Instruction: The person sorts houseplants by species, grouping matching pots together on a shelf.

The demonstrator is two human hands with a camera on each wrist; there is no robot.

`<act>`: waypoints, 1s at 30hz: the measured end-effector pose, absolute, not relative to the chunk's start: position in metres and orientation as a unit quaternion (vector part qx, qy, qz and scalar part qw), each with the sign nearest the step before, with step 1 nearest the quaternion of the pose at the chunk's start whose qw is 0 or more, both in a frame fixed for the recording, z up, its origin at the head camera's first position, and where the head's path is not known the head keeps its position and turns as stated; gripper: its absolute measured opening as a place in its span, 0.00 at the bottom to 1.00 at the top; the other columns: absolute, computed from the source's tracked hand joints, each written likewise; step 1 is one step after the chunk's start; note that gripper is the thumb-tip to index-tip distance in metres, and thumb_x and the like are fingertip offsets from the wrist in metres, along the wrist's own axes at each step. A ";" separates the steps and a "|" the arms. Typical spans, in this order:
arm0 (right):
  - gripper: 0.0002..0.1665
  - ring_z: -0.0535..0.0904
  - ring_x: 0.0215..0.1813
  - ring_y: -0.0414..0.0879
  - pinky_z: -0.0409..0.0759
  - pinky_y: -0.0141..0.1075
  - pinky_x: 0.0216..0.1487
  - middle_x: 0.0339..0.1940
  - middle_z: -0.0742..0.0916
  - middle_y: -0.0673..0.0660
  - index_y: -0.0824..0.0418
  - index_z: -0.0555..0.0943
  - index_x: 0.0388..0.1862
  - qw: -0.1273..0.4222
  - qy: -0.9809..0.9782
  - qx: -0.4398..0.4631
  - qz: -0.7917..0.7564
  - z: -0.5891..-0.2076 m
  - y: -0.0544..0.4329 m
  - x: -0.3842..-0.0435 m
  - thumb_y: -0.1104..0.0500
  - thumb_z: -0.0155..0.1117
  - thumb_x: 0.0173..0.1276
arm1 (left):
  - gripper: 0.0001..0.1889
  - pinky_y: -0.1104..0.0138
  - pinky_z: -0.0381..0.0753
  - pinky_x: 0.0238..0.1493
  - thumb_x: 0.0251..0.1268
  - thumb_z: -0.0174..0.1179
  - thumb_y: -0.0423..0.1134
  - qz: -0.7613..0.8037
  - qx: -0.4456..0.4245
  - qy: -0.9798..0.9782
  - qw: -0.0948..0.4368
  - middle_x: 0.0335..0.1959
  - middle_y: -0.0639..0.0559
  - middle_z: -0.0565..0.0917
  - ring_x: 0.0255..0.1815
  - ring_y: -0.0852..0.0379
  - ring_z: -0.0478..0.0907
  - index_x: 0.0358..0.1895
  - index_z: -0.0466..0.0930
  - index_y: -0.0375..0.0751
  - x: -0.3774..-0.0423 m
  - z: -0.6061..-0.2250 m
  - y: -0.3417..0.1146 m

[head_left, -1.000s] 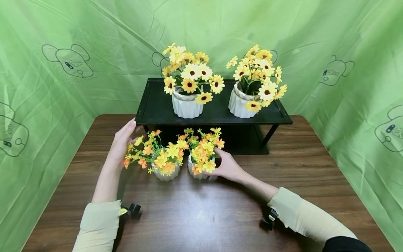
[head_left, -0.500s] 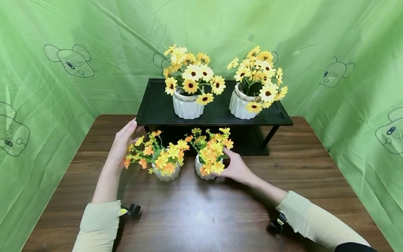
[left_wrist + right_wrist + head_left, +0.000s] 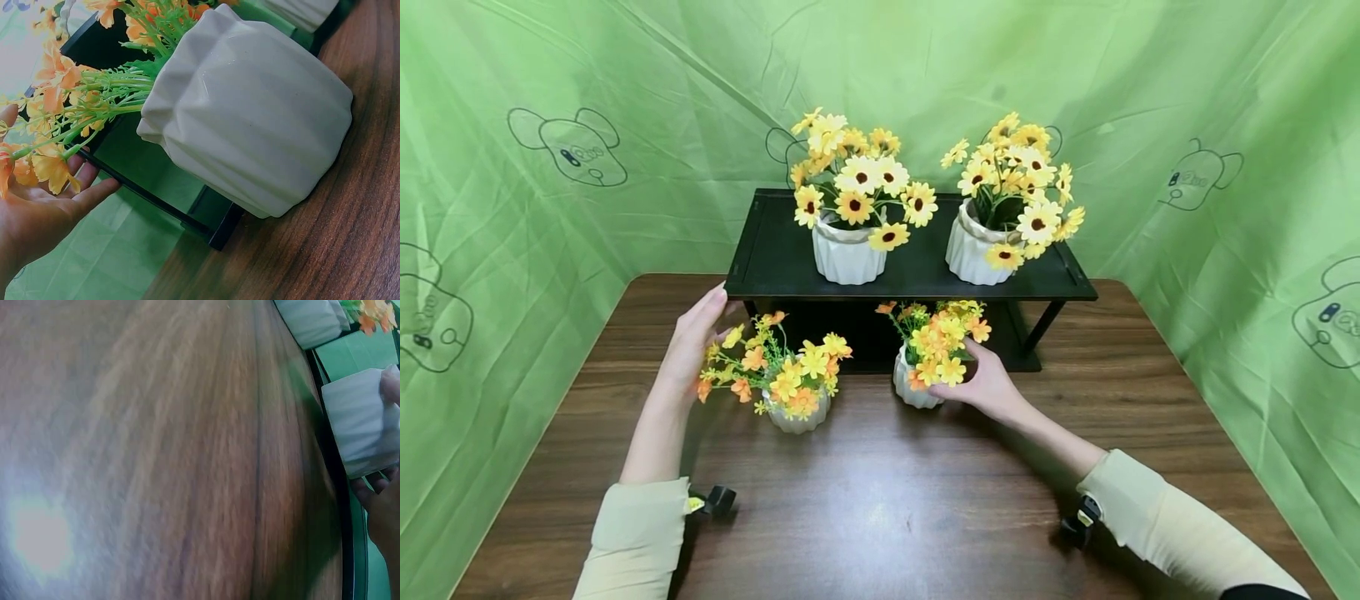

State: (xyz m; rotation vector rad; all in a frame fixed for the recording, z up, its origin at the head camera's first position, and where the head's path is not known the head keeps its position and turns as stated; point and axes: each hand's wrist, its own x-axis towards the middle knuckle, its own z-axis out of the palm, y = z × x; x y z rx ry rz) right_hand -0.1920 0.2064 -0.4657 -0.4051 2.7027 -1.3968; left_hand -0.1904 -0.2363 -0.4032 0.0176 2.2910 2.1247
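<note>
My right hand (image 3: 988,385) grips a white fluted flowerpot (image 3: 912,385) of orange and yellow flowers, thumb on the near side. In the right wrist view this flowerpot (image 3: 359,425) is at the front edge of the shelf's lower tier; whether it touches anything beneath is unclear. My left hand (image 3: 691,337) holds the left front corner of a black two-tier shelf (image 3: 917,279), with fingers by its leg in the left wrist view. Beside that hand, a second white flowerpot (image 3: 797,412) with similar flowers stands on the table.
Two white pots, a left one (image 3: 848,257) and a right one (image 3: 973,250), hold yellow dark-centred flowers on the shelf's top. The wooden table (image 3: 865,517) lies in front. Green cloth (image 3: 670,100) surrounds it at the back and sides.
My right hand has moved the flowerpot to the right and back toward the shelf, away from the other orange-flowered pot. My left hand has stayed at the shelf corner.
</note>
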 end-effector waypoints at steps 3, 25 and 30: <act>0.63 0.66 0.79 0.62 0.68 0.59 0.75 0.78 0.71 0.69 0.71 0.62 0.79 0.034 0.887 -0.111 -0.446 -0.464 0.213 -0.196 0.44 0.84 0.53 | 0.28 0.57 0.60 0.65 0.80 0.46 0.62 0.682 0.003 0.731 0.009 0.61 0.71 0.80 0.69 0.68 0.70 0.78 0.66 0.63 -0.190 -0.404 -0.236; 0.42 0.79 0.60 0.37 0.78 0.28 0.56 0.67 0.82 0.54 0.54 0.74 0.72 0.006 0.862 -0.112 -0.494 -0.458 0.253 -0.240 0.54 0.81 0.60 | 0.29 0.50 0.58 0.70 0.81 0.45 0.62 0.679 0.009 0.734 0.013 0.70 0.67 0.77 0.72 0.67 0.69 0.79 0.64 0.63 -0.191 -0.403 -0.237; 0.42 0.84 0.48 0.35 0.83 0.29 0.46 0.59 0.85 0.58 0.54 0.73 0.72 0.005 0.849 -0.121 -0.514 -0.465 0.260 -0.251 0.56 0.81 0.61 | 0.29 0.50 0.58 0.71 0.81 0.45 0.62 0.680 0.010 0.733 0.013 0.69 0.67 0.77 0.72 0.67 0.69 0.79 0.64 0.63 -0.191 -0.404 -0.237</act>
